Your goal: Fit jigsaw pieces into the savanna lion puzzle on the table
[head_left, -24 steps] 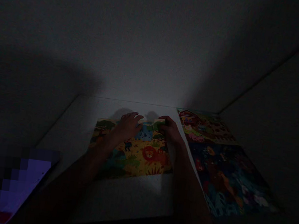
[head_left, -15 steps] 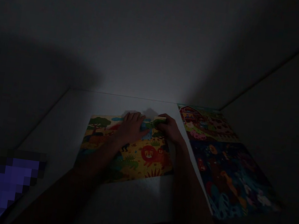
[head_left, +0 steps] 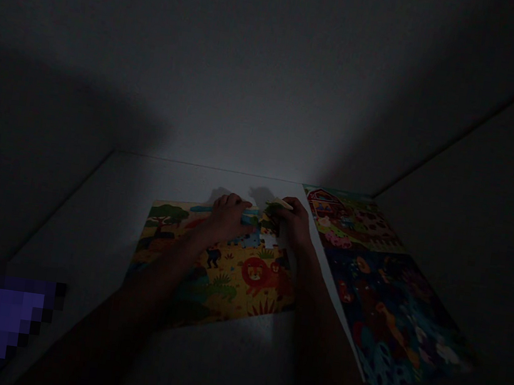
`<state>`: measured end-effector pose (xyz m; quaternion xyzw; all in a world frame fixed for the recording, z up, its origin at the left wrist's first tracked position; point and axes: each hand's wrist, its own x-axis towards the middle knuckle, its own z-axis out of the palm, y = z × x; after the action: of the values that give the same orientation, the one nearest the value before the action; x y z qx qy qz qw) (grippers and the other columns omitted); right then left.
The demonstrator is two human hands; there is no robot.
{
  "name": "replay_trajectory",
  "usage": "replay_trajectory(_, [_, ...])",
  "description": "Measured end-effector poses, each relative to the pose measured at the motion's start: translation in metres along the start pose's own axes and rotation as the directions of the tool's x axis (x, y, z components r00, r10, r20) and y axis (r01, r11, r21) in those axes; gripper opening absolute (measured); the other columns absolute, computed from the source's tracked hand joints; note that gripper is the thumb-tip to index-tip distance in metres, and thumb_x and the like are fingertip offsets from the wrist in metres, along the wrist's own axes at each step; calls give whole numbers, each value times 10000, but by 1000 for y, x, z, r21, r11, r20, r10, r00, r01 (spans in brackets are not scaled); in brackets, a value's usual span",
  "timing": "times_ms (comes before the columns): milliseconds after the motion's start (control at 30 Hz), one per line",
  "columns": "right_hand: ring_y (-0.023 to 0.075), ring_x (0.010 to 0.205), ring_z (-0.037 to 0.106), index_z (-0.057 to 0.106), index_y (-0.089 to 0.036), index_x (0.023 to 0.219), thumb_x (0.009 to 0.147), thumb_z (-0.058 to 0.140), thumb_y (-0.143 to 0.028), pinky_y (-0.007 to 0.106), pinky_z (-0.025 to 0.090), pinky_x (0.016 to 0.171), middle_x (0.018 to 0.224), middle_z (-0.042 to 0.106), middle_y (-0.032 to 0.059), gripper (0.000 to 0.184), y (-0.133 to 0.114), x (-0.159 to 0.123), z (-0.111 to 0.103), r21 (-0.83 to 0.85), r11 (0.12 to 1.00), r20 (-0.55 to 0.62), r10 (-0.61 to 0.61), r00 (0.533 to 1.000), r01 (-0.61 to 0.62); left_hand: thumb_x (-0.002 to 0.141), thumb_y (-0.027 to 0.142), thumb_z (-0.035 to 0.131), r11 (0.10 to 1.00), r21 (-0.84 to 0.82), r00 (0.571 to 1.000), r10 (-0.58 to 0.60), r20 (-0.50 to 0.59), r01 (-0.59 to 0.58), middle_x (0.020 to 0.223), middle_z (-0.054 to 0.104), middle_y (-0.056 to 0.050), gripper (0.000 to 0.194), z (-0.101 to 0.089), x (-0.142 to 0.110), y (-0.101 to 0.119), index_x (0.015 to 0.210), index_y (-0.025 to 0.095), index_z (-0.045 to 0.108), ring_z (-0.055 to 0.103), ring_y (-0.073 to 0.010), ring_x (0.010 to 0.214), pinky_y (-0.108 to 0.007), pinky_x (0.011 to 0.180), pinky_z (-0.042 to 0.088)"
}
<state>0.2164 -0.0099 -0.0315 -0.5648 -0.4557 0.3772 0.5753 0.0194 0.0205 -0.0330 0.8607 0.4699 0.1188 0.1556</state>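
Note:
A jigsaw puzzle (head_left: pixel 234 259) with savanna animals, among them a red-maned lion, lies on the white table. My left hand (head_left: pixel 230 217) rests on its upper middle, fingers laid over the far edge and thumb apart. Between the fingers and thumb of my right hand (head_left: pixel 298 223) is a puzzle piece (head_left: pixel 278 205), greenish with a pale edge, held tilted above the puzzle's far right corner. Just below it, a white gap (head_left: pixel 269 240) shows in the picture. The light is dim, and my forearm covers part of the puzzle's left side.
To the right lie a farm puzzle (head_left: pixel 352 221) with a red barn and, nearer me, a dark blue puzzle (head_left: pixel 396 318) with animals. A white wall (head_left: pixel 251 91) rises behind the table (head_left: pixel 130 182). A pixelated purple patch fills the lower left corner.
My right hand has shifted slightly right and tilted the puzzle piece, and the white gap below now shows. My left hand stays on the puzzle. The camera view has moved slightly.

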Motion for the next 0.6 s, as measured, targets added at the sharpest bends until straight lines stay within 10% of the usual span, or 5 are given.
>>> replay_trajectory(233, [144, 624, 514, 576, -223, 730, 560, 631, -229, 258, 416, 558, 664, 567, -23, 179, 1, -3, -5, 59, 998, 23, 28, 999, -29, 915, 401, 529, 998, 22, 998, 63, -19, -62, 1457, 469, -126, 503, 8, -5, 7, 1374, 195, 516, 365, -307, 1396, -540, 1218, 99])
replay_trajectory(400, [150, 571, 516, 560, -225, 731, 548, 620, -229, 263, 407, 508, 620, 564, -24, 193, 2, -3, -1, 146, 983, 98, 99, 990, -112, 906, 582, 524, 998, 22, 998, 59, -27, -58, 1515, 412, -179, 690, 13, -8, 21, 1442, 153, 450, 334, -346, 1424, -572, 1216, 100])
replay_trajectory(600, [172, 631, 587, 604, -249, 806, 541, 678, -208, 291, 470, 560, 723, 638, -7, 277, -1, -3, -6, 266, 951, 113, 131, 985, -157, 935, 552, 534, 986, -65, 988, 154, -2, -154, 1500, 457, -65, 412, 15, -12, 26, 1238, 296, 644, 385, -268, 1404, -564, 1223, 120])
